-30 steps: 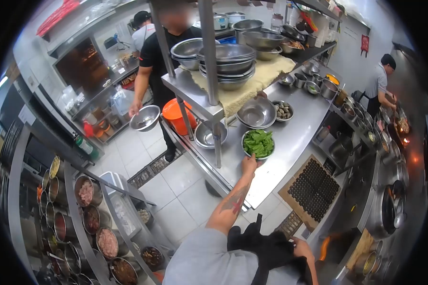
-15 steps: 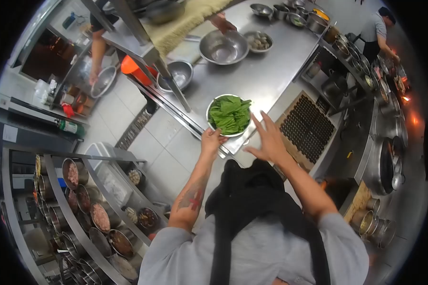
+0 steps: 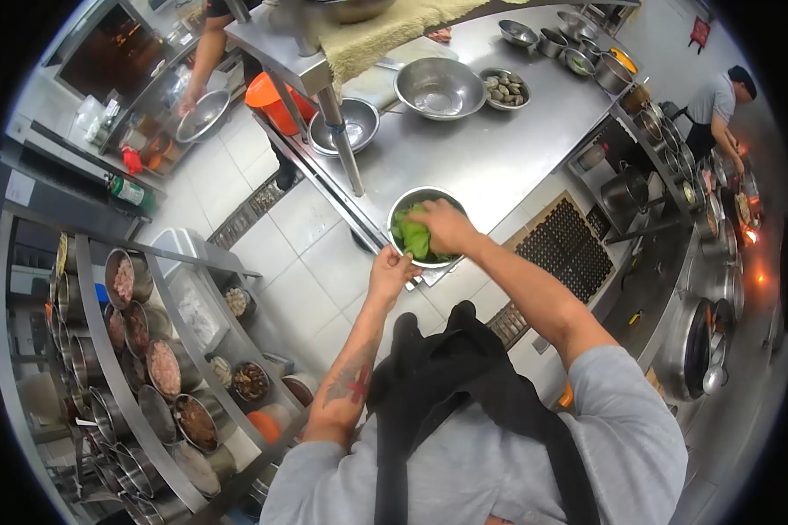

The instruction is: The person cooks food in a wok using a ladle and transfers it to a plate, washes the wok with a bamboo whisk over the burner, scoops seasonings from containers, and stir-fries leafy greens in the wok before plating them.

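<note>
A metal bowl [image 3: 461, 199] of green leaves [image 3: 413, 236] stands at the near corner of the steel table [image 3: 508, 166]. My left hand [image 3: 392, 273] grips the bowl's near left rim, thumb on the edge. Inside the bowl, my right hand [image 3: 445, 226] is closed on some of the leaves, its fingertips partly hidden among them. Farther back on the table are a large metal bowl [image 3: 440, 90] with nothing in it and a smaller bowl of shellfish [image 3: 505, 89]. Another metal bowl [image 3: 346, 127] sits beside the shelf post.
A steel shelf post [image 3: 340, 144] rises at the table's left edge, near an orange bucket [image 3: 276, 103]. A co-worker's hand holds a bowl [image 3: 204, 116] at the upper left. Another person [image 3: 716, 109] works by flames at right. Food pots [image 3: 164, 367] fill the left rack.
My right hand has come from my side into the bowl and closed on leaves. The leaf bowl was drawn nearer to me, with my left hand still at its rim.
</note>
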Motion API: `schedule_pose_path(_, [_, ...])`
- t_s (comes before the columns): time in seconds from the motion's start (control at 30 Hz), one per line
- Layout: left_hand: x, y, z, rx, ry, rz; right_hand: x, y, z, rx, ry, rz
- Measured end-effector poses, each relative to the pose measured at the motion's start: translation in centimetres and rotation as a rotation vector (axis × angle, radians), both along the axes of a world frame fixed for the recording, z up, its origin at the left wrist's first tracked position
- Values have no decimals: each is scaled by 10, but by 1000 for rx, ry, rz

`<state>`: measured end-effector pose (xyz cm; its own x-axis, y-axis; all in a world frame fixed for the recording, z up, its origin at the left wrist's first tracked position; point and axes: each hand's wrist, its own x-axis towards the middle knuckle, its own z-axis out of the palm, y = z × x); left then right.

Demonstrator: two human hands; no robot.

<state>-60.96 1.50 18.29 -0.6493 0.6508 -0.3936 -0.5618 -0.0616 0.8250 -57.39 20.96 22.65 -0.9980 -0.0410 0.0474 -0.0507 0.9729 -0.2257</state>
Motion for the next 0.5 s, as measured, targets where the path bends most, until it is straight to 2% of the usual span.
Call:
schedule_pose_path(0.07, [-4, -3, -2, 64, -49, -17, -12, 26, 2, -485, -48, -31])
schedule_pose_path(0.1, [-5, -2, 1, 79, -40, -14, -13, 29, 14, -570, -172, -120])
schedule_pose_path(0.27, [-11, 1, 12, 72, -20, -9, -10, 30, 5, -484, -101, -151])
schedule_pose_path(0.33, [-12, 1, 4, 19, 12, 14, -6, 15, 5, -264, -77, -165])
schedule_pose_path(0.37, [-11, 2, 4, -32, 71, 16, 1, 0, -5, -49, -38, -160])
schedule_pose_path(0.4, [-12, 2, -8, -51, 127, 18, 7, -12, -13, 11, 17, -154])
schedule_pose_path(0.47, [-14, 1, -17, -78, 227, -4, 9, -21, 6, -18, -45, -174])
schedule_pose_path(0.5, [-11, 4, -20, -31, 129, 64, 4, -15, 6, -5, -66, -161])
